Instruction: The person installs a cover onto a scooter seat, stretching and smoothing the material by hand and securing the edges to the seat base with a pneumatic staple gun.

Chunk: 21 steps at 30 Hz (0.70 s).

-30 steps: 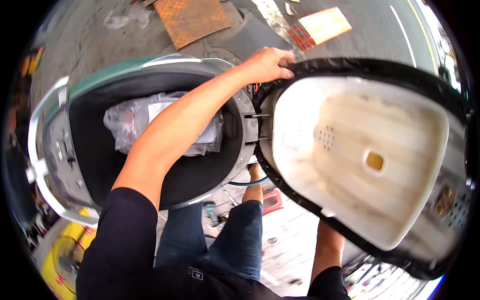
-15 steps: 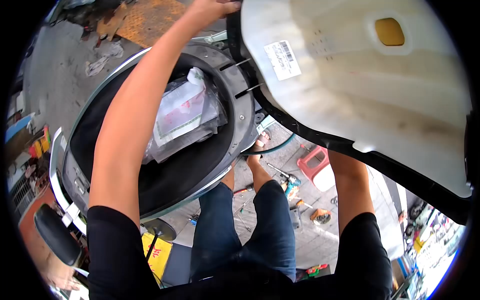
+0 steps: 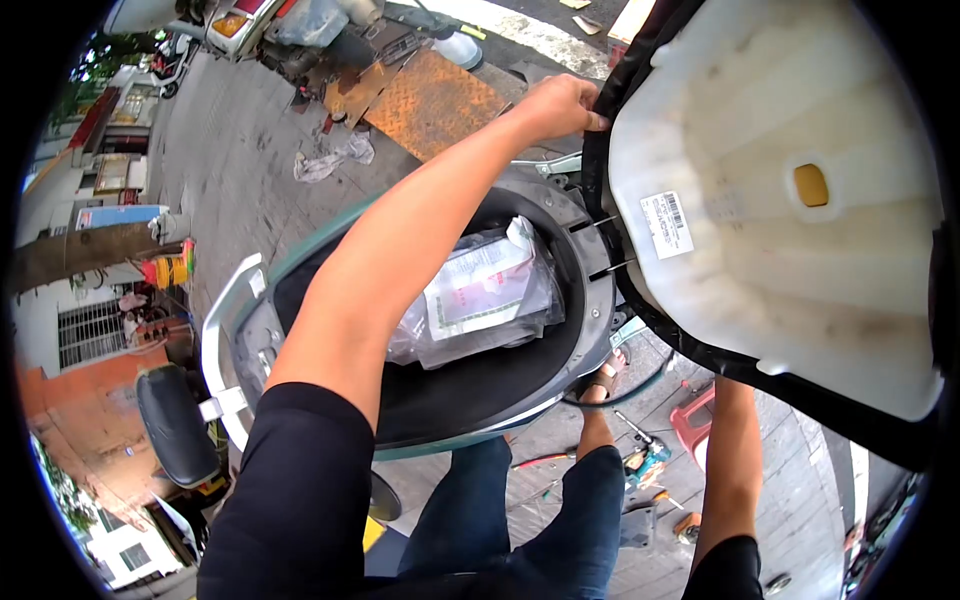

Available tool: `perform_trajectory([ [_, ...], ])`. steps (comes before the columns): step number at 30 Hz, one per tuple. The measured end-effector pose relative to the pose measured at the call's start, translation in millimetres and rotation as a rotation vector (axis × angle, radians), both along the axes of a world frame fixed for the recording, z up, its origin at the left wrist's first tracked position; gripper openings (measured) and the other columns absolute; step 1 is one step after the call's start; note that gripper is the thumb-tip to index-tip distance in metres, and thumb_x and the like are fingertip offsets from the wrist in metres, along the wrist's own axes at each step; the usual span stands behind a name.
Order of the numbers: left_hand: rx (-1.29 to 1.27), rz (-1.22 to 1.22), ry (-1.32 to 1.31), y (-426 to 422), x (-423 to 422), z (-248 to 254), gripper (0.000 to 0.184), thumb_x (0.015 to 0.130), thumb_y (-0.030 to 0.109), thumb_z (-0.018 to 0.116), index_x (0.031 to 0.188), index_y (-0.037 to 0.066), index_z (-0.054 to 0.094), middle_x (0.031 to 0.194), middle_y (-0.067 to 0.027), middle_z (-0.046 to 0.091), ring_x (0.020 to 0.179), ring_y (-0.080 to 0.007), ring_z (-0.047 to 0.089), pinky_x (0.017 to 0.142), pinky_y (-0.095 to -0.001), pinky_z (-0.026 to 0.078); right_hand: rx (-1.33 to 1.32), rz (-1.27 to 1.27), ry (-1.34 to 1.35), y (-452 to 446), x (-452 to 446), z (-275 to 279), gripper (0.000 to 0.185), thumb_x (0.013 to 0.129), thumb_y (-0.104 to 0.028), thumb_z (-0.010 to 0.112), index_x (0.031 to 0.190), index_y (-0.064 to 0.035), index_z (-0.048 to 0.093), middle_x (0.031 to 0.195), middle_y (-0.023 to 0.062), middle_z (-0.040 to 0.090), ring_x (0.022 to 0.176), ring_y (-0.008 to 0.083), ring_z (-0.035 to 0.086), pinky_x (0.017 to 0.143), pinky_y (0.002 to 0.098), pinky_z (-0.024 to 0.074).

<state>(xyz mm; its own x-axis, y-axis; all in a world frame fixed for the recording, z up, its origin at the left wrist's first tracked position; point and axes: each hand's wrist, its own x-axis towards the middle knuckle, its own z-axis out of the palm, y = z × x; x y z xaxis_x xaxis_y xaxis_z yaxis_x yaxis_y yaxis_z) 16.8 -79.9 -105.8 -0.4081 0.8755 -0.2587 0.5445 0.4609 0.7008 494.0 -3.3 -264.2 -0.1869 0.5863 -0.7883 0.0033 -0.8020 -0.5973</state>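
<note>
A scooter seat (image 3: 730,310) stands tipped up on the right. Its pale plastic underside faces me, with a white label and a yellowish opening. My left hand (image 3: 565,106) is closed on the seat's black edge at the upper left, thumb on the near side. My right forearm (image 3: 733,460) reaches up behind the seat's lower edge, so the hand itself is hidden. Beneath my left arm lies the open oval storage bin (image 3: 450,405) of the scooter. Papers in a clear plastic bag (image 3: 485,288) rest inside it.
A silver grab rail (image 3: 215,365) and a black padded backrest (image 3: 178,425) are at the left. On the paving near my feet are a teal power tool (image 3: 648,462), a red stool (image 3: 692,425) and a hose (image 3: 640,392). A rusty metal plate (image 3: 437,105) lies beyond.
My view has swung, so the scooter and bin appear farther right and lower. My left hand stays on the seat edge, and the seat remains raised.
</note>
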Motion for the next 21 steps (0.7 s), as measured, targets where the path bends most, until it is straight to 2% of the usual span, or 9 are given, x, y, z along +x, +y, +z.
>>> perform_trajectory([
  [4,-0.186,-0.162,0.238,10,8,43,0.026,0.076,0.026,0.076,0.089,0.005,0.068,0.079,-0.0071,0.069,0.075,-0.0194,0.066,0.076,-0.0337,0.051,-0.137,-0.142,0.122,-75,-11,129,0.032,0.093,-0.035,0.055,0.106,-0.0052,0.056,0.062,-0.0020,0.047,0.050,0.0109,0.046,0.048,0.0281,0.0421],
  [6,-0.251,-0.260,0.391,20,6,54,0.035,0.073,0.036,0.076,0.091,0.007,0.069,0.084,-0.0098,0.070,0.083,-0.0267,0.067,0.082,-0.0375,0.050,-0.231,-0.236,0.125,-120,-13,206,0.027,0.093,-0.030,0.054,0.106,-0.0067,0.056,0.056,-0.0040,0.041,0.045,0.0085,0.038,0.041,0.0232,0.0332],
  [8,-0.290,-0.327,0.464,25,7,62,0.039,0.071,0.039,0.077,0.090,0.006,0.069,0.087,-0.0125,0.069,0.087,-0.0288,0.066,0.082,-0.0388,0.050,-0.194,-0.346,0.304,-166,-26,256,0.029,0.093,-0.030,0.054,0.109,-0.0066,0.055,0.055,-0.0057,0.036,0.042,0.0054,0.033,0.039,0.0218,0.0301],
  [10,-0.324,-0.365,0.605,33,9,69,0.047,0.067,0.045,0.078,0.089,0.005,0.069,0.093,-0.0179,0.068,0.094,-0.0331,0.065,0.083,-0.0413,0.051,-0.173,-0.355,0.324,-187,-69,297,0.030,0.092,-0.029,0.054,0.112,-0.0061,0.053,0.055,-0.0069,0.032,0.040,0.0054,0.031,0.037,0.0225,0.0285],
  [12,-0.363,-0.409,0.615,39,9,74,0.052,0.065,0.048,0.078,0.089,0.003,0.069,0.093,-0.0191,0.068,0.093,-0.0337,0.065,0.082,-0.0417,0.051,-0.207,-0.319,0.454,-194,-119,311,0.032,0.088,-0.028,0.058,0.111,-0.0062,0.053,0.056,-0.0074,0.031,0.042,0.0054,0.030,0.039,0.0223,0.0268],
  [14,-0.395,-0.397,0.627,44,9,75,0.054,0.063,0.048,0.080,0.089,0.003,0.068,0.092,-0.0184,0.068,0.093,-0.0337,0.065,0.082,-0.0415,0.051,-0.248,-0.317,0.615,-196,-174,315,0.033,0.086,-0.024,0.059,0.112,-0.0040,0.052,0.060,-0.0061,0.036,0.046,0.0062,0.036,0.045,0.0235,0.0334],
  [17,-0.247,-0.404,0.522,46,2,61,0.049,0.059,0.036,0.084,0.094,0.005,0.068,0.095,-0.0156,0.069,0.094,-0.0315,0.065,0.082,-0.0394,0.051,-0.279,-0.227,0.643,-194,-241,311,0.030,0.085,-0.019,0.059,0.109,-0.0022,0.052,0.059,-0.0034,0.037,0.047,0.0090,0.037,0.047,0.0257,0.0354],
  [19,-0.177,-0.417,0.371,48,-6,52,0.049,0.056,0.029,0.086,0.097,0.009,0.069,0.095,-0.0142,0.069,0.093,-0.0308,0.065,0.084,-0.0391,0.051,-0.371,-0.323,0.739,-193,-269,304,0.026,0.086,-0.016,0.057,0.108,-0.0023,0.053,0.060,-0.0022,0.038,0.048,0.0100,0.038,0.048,0.0269,0.0362],
  [21,-0.231,-0.461,0.343,54,-16,44,0.047,0.055,0.030,0.086,0.093,0.009,0.071,0.092,-0.0140,0.070,0.091,-0.0299,0.066,0.082,-0.0386,0.052,-0.372,-0.484,0.788,-189,-293,291,0.024,0.087,-0.014,0.057,0.108,-0.0024,0.055,0.060,-0.0013,0.040,0.048,0.0109,0.040,0.047,0.0269,0.0370],
])
